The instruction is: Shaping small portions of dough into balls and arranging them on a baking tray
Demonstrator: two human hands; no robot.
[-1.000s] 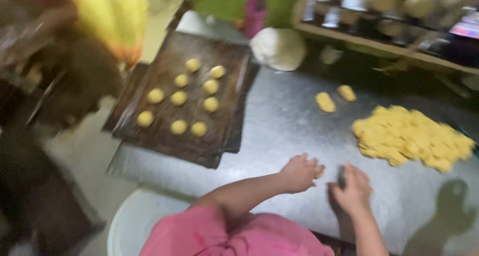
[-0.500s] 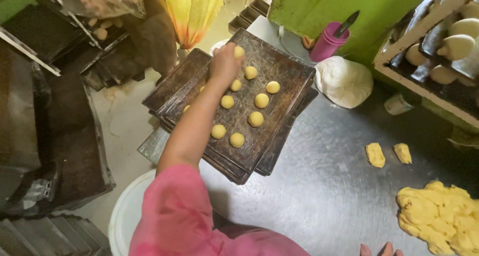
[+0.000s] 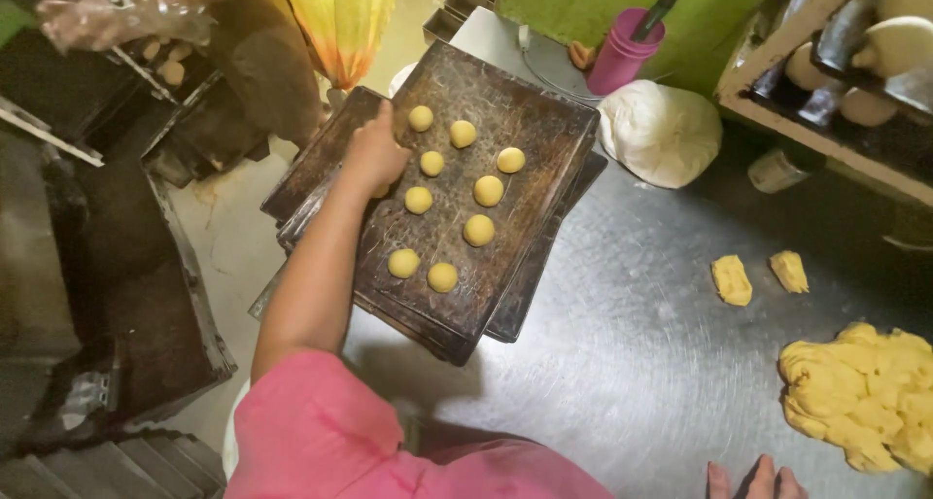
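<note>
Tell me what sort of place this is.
Probably a small bakery's work area: a dark baking tray with dough balls under the left hand, a yellow dough heap on a steel table.

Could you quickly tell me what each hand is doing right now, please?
Left hand: resting on the baking tray beside the dough balls; grip cannot be told.
Right hand: only fingertips show; cannot be told.

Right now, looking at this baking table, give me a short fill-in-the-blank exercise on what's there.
1. The left hand rests on a dark baking ____.
2. The yellow dough balls on it number ____.
3. The pink cup beside the white dough lump holds a dark ____.
4. Two small dough pieces lie on the ____ table.

Missing words: tray; nine; knife; metal
</note>
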